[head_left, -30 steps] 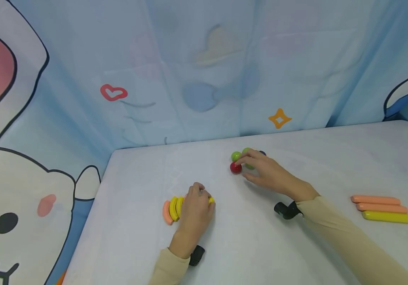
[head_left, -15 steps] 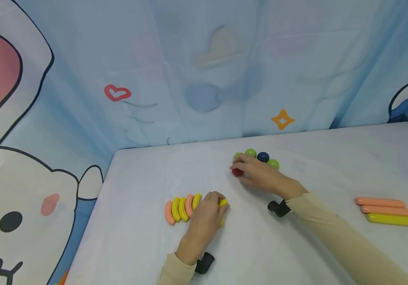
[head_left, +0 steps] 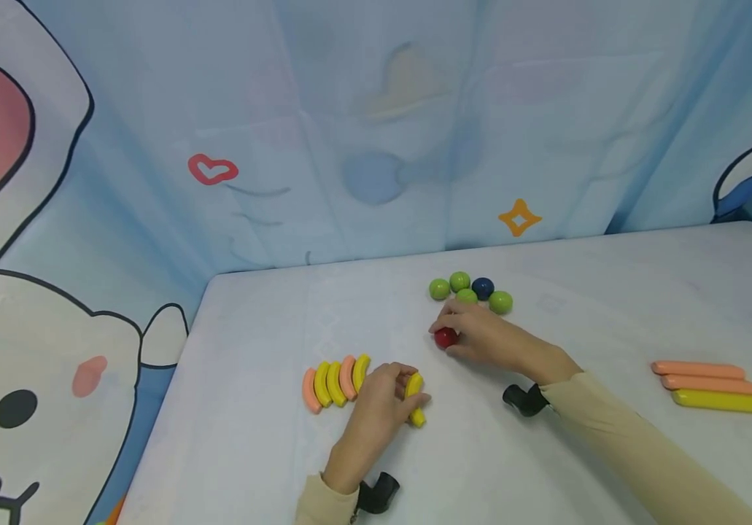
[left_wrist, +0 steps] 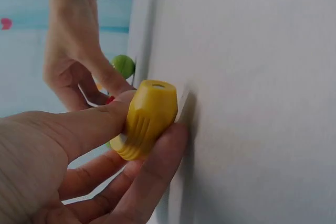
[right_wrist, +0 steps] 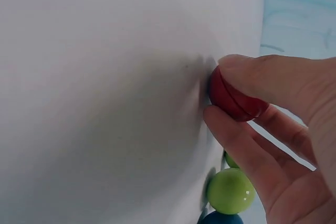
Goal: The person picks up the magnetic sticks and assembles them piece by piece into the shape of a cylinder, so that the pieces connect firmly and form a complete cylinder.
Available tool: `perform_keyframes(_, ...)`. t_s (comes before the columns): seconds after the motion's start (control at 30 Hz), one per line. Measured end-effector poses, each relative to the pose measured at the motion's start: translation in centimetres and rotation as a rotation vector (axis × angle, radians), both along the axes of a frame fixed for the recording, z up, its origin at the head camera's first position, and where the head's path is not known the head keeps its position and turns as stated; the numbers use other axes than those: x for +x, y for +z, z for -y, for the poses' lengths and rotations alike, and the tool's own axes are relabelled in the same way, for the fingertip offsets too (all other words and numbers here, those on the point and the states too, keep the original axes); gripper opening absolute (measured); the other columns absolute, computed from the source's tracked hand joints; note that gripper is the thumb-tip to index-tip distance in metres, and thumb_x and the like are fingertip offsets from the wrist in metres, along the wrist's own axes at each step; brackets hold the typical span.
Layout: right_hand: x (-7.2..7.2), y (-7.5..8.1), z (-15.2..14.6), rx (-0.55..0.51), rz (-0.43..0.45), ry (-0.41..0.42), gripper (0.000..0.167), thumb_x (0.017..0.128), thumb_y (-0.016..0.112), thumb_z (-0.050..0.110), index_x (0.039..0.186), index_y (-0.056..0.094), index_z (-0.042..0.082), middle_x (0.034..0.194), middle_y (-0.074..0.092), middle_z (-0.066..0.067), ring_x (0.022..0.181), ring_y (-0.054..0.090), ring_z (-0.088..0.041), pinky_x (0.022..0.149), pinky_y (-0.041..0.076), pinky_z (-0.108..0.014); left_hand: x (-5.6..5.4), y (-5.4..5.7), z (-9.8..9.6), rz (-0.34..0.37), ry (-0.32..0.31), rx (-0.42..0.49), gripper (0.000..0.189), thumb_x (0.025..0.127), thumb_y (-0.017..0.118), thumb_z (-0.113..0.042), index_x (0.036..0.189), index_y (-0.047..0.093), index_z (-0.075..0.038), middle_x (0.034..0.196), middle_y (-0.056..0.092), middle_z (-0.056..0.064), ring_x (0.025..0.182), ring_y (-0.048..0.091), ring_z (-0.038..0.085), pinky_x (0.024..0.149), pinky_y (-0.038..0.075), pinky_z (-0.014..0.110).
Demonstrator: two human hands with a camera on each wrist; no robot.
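My left hand pinches a yellow toy banana between thumb and fingers. In the left wrist view the banana shows end-on, with ridged sides. To its left lies a row of curved toy pieces, yellow and salmon-pink side by side. Farther back, my right hand pinches a small red ball. The right wrist view shows a groove across the red ball, gripped between thumb and fingers. Just behind this hand sit several green balls and a dark blue ball.
On the right of the white-covered table lie two salmon-pink sticks and a yellow stick. A pale blue printed curtain hangs behind the table's back edge.
My left hand has moved right, uncovering more of the row, and now holds the yellow banana apart from it. The right hand took hold of the red ball and drew it nearer, away from the green balls.
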State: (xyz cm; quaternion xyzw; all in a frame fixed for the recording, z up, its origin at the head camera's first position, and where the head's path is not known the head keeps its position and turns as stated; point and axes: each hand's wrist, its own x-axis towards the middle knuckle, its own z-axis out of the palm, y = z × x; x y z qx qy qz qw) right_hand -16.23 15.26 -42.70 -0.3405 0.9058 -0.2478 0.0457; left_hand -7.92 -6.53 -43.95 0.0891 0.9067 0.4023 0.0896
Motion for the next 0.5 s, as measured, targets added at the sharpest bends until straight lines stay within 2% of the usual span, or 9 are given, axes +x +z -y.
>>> perform_keyframes(0.13,1.1,-0.2,-0.4,-0.042,0.052,0.01,0.036,0.082,0.086,-0.004,0.115,0.076,0.003,0.107,0.064,-0.004,0.097,0.066,-0.02,0.086,0.061,-0.035,0.3,-0.1,-0.6,0.005,0.039,0.039,0.031,0.087,0.087,-0.01,0.113,0.073,0.001,0.088,0.06,-0.002,0.078,0.054,0.008,0.069,0.048,0.018)
perform_keyframes(0.3,2.6,-0.3,-0.4,-0.075,0.056,0.051,0.035,0.082,0.086,-0.005,0.114,0.077,0.007,0.109,0.064,-0.001,0.099,0.065,-0.018,0.089,0.061,-0.035,0.6,-0.1,-1.6,0.026,0.098,0.081,0.027,0.085,0.088,-0.009,0.107,0.075,0.001,0.085,0.057,-0.001,0.076,0.05,0.007,0.067,0.046,0.019)
perform_keyframes(0.5,3.3,-0.5,0.0,-0.102,0.098,0.079,0.036,0.083,0.085,-0.005,0.114,0.075,0.01,0.11,0.067,0.003,0.099,0.065,-0.013,0.088,0.06,-0.031,0.9,-0.1,-2.4,0.062,0.135,0.13,0.027,0.086,0.087,-0.007,0.107,0.074,0.004,0.085,0.056,0.0,0.077,0.052,0.009,0.066,0.047,0.018)
